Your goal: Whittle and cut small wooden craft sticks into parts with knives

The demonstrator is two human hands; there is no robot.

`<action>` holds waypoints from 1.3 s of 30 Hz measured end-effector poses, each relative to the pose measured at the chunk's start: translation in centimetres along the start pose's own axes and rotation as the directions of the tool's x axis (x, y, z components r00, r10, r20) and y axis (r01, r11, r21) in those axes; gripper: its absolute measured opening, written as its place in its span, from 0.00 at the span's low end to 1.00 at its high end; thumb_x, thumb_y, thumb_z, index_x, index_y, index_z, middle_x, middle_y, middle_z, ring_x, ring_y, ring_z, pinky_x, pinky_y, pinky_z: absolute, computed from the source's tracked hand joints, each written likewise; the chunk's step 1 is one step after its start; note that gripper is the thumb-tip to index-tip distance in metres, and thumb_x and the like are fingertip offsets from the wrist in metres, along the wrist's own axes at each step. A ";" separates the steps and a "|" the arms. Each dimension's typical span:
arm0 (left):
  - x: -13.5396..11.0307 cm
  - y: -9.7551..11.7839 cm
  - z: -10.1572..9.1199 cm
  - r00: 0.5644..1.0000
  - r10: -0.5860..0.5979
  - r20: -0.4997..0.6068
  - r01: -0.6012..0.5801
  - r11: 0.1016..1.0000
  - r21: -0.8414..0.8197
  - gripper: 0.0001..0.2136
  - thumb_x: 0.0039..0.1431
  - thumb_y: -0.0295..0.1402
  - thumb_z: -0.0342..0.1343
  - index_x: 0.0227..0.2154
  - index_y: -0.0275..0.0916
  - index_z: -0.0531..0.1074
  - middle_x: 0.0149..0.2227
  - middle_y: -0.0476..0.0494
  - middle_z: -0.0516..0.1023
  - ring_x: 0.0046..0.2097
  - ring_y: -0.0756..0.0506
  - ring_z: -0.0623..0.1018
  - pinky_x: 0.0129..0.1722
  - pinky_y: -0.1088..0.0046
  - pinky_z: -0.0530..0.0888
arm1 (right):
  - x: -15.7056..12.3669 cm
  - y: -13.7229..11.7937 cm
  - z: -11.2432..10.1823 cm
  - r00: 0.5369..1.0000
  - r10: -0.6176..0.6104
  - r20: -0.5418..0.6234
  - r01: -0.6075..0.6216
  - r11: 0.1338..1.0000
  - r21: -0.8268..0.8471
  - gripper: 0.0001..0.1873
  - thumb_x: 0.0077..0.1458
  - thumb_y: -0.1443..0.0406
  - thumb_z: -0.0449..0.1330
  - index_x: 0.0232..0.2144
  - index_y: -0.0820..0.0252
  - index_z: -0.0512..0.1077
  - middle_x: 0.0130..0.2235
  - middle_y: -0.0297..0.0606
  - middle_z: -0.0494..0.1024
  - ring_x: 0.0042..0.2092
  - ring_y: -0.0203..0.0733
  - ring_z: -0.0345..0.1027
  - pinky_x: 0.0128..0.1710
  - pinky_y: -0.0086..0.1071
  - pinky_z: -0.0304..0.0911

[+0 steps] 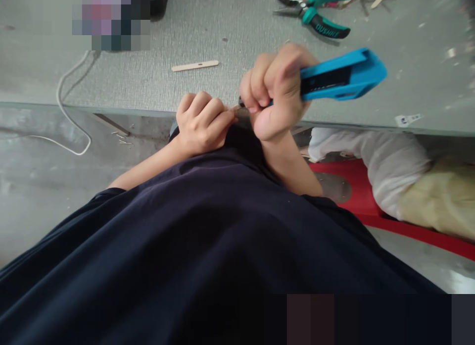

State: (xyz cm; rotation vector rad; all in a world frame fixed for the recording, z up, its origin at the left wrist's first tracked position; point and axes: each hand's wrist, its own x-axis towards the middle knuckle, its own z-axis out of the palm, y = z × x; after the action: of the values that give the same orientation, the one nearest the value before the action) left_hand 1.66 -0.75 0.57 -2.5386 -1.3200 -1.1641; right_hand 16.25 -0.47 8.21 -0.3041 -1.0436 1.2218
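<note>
My right hand (276,90) is closed round a blue utility knife (343,75), whose handle sticks out to the right above the table edge. My left hand (202,121) is curled shut just left of it, pinching a small thin piece (239,111) that meets the knife's tip between the two hands. What that piece is I cannot make out. Both hands hover over my dark shirt, at the near edge of the grey table (156,82).
A wooden stick (195,66) lies on the table behind my hands. Teal-handled pliers (315,16) lie at the back right with more sticks. A white cable (69,107) hangs off the left edge. White and yellow cloth (401,176) rests on a red seat (356,186) at right.
</note>
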 end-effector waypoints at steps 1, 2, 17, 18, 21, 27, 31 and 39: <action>-0.1 -0.1 -0.1 1.000 0.005 -0.005 -0.005 1.000 0.002 0.13 0.73 0.46 0.51 0.38 0.48 0.76 0.37 0.44 0.78 0.45 0.36 0.81 0.51 0.42 0.70 | 0.2 -0.3 0.2 0.997 -0.068 -0.034 0.067 0.997 -0.050 0.38 0.56 0.44 0.74 0.21 0.57 0.54 0.21 0.28 0.50 0.19 0.30 0.43 0.18 0.32 0.41; -0.2 -0.1 -0.3 1.000 0.012 -0.015 -0.012 1.000 0.005 0.11 0.73 0.44 0.52 0.41 0.49 0.77 0.37 0.44 0.79 0.45 0.37 0.81 0.51 0.43 0.70 | 0.3 -0.7 0.4 0.989 -0.131 -0.076 0.122 0.986 -0.115 0.39 0.59 0.41 0.70 0.21 0.57 0.52 0.21 0.27 0.48 0.19 0.30 0.43 0.19 0.32 0.43; 2.2 0.1 -5.7 0.954 0.280 -0.104 -0.276 0.960 0.055 0.14 0.74 0.28 0.46 0.41 0.49 0.75 0.37 0.47 0.84 0.40 0.44 0.76 0.38 0.59 0.70 | 0.6 -3.8 0.2 0.989 -0.102 -0.109 0.087 0.988 -0.130 0.33 0.41 0.31 0.68 0.21 0.50 0.66 0.24 0.29 0.60 0.23 0.41 0.58 0.26 0.41 0.56; 2.7 -0.2 -6.1 0.938 0.338 -0.074 -0.330 0.938 0.103 0.13 0.74 0.29 0.46 0.41 0.49 0.75 0.36 0.47 0.83 0.39 0.43 0.74 0.37 0.59 0.68 | 0.5 -3.7 0.2 0.988 -0.106 -0.113 0.093 0.989 -0.110 0.32 0.42 0.32 0.68 0.21 0.50 0.67 0.24 0.29 0.60 0.22 0.40 0.57 0.25 0.40 0.55; 4.0 -1.5 -6.7 0.901 0.432 0.035 -0.432 0.889 0.149 0.11 0.74 0.31 0.47 0.40 0.48 0.75 0.36 0.44 0.81 0.38 0.42 0.72 0.34 0.59 0.68 | 0.5 -3.6 0.2 0.985 -0.113 -0.128 0.103 0.991 -0.082 0.32 0.43 0.33 0.68 0.21 0.51 0.68 0.23 0.29 0.60 0.21 0.39 0.55 0.24 0.39 0.52; 5.6 -3.2 -6.1 0.949 0.307 0.070 -0.314 0.940 0.131 0.09 0.74 0.30 0.46 0.43 0.46 0.72 0.39 0.42 0.79 0.35 0.46 0.70 0.30 0.62 0.63 | 0.8 -3.9 0.1 0.973 -0.150 -0.175 0.129 0.984 -0.126 0.38 0.40 0.30 0.68 0.18 0.53 0.60 0.21 0.28 0.55 0.20 0.36 0.50 0.22 0.38 0.50; 6.8 -2.2 -6.4 0.958 0.246 0.149 -0.239 0.969 -0.064 0.10 0.64 0.21 0.53 0.36 0.46 0.68 0.38 0.42 0.79 0.40 0.42 0.76 0.37 0.59 0.72 | 0.9 -3.9 0.0 0.965 -0.181 -0.188 0.157 0.979 -0.132 0.40 0.40 0.29 0.69 0.17 0.53 0.58 0.21 0.28 0.54 0.20 0.35 0.48 0.21 0.37 0.48; 8.3 -1.5 -7.0 0.897 0.232 0.375 -0.135 0.954 -0.266 0.11 0.58 0.20 0.58 0.35 0.46 0.71 0.34 0.50 0.81 0.37 0.45 0.80 0.36 0.66 0.72 | 0.8 -4.0 -0.3 0.981 -0.128 -0.146 0.089 0.965 -0.246 0.40 0.60 0.30 0.58 0.21 0.53 0.53 0.21 0.29 0.51 0.20 0.34 0.44 0.19 0.36 0.55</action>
State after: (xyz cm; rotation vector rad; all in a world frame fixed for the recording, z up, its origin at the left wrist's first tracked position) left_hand -0.65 3.31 10.52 -3.1262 -1.0119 -0.8300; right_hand 18.95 -1.10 11.18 -0.5174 -1.0529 0.9573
